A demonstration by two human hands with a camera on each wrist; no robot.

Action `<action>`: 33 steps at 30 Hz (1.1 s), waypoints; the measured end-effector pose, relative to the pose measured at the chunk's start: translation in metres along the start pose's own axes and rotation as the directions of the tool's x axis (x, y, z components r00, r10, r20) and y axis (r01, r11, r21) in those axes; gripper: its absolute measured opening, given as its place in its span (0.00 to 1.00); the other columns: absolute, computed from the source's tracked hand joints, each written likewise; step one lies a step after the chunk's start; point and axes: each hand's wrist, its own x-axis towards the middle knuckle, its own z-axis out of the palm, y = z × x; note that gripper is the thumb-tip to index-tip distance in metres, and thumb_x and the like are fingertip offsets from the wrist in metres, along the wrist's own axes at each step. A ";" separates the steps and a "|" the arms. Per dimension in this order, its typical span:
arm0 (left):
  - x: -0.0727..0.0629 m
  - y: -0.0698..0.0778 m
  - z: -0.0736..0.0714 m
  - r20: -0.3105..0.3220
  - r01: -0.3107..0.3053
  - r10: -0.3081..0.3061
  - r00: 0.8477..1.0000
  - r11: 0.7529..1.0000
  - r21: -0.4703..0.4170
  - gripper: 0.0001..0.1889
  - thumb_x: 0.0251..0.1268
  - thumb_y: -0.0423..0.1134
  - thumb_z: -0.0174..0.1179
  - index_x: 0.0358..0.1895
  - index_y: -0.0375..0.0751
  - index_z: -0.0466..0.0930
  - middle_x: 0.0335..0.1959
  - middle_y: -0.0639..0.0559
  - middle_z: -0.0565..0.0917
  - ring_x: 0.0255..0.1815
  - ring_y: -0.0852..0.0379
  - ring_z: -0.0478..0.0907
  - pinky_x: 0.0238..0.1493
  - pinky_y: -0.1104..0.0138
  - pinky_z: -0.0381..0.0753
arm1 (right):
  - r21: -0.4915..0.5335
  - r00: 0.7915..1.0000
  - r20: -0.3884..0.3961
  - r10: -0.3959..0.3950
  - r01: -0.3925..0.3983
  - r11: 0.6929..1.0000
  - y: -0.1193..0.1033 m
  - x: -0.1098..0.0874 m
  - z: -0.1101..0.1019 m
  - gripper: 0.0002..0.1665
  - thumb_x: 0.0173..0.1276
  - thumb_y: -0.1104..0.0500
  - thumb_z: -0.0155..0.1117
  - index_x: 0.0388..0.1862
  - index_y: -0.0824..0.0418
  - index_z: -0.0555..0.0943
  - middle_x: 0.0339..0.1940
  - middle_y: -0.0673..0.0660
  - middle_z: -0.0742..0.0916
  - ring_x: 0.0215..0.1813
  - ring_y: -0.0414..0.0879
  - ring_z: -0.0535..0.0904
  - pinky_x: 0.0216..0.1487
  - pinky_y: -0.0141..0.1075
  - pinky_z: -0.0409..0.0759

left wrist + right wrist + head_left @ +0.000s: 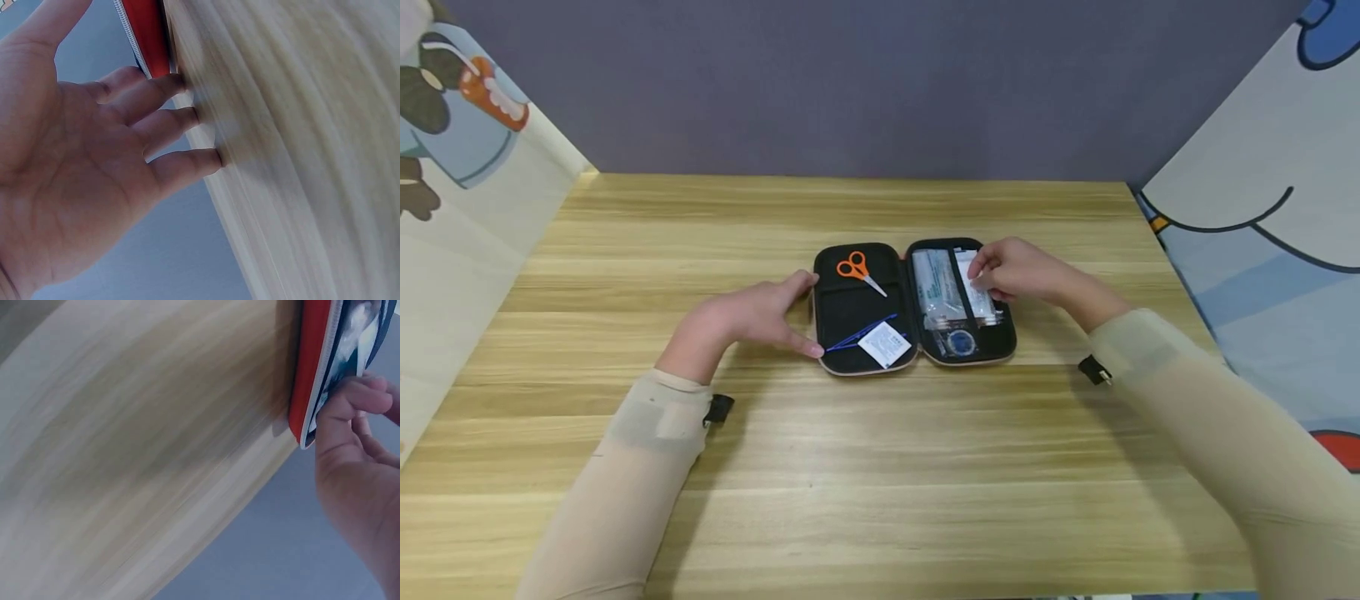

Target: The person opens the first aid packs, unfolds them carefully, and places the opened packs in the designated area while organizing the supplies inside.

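Observation:
A black-lined zip case (857, 304) lies unfolded flat on the table, its outside red in the wrist views. My left hand (760, 312) touches the case's left edge with fingers and thumb spread. At the right half, my right hand (1018, 268) pinches the upper part of a flat white packet (976, 287), tucked behind a black elastic strap (964, 287). Beside it lies a clear plastic packet (935, 283). The left half holds orange-handled scissors (854, 267), blue plastic tweezers (857, 335) and a small white sachet (884, 344).
A round blue item (961, 342) in clear wrapping sits low in the case's right half. The wooden table (880, 483) meets a grey-blue panel (865, 92) at the back. Cartoon-printed panels (1247, 167) stand at both sides.

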 end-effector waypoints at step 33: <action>-0.004 -0.002 -0.004 0.015 0.026 -0.025 1.000 0.999 -0.035 0.64 0.57 0.58 0.79 0.86 0.39 0.46 0.88 0.37 0.54 0.89 0.36 0.52 0.88 0.42 0.56 | 0.218 0.995 0.067 -0.077 0.061 0.974 0.020 0.020 0.003 0.14 0.79 0.61 0.64 0.55 0.62 0.71 0.30 0.50 0.84 0.32 0.45 0.81 0.25 0.35 0.76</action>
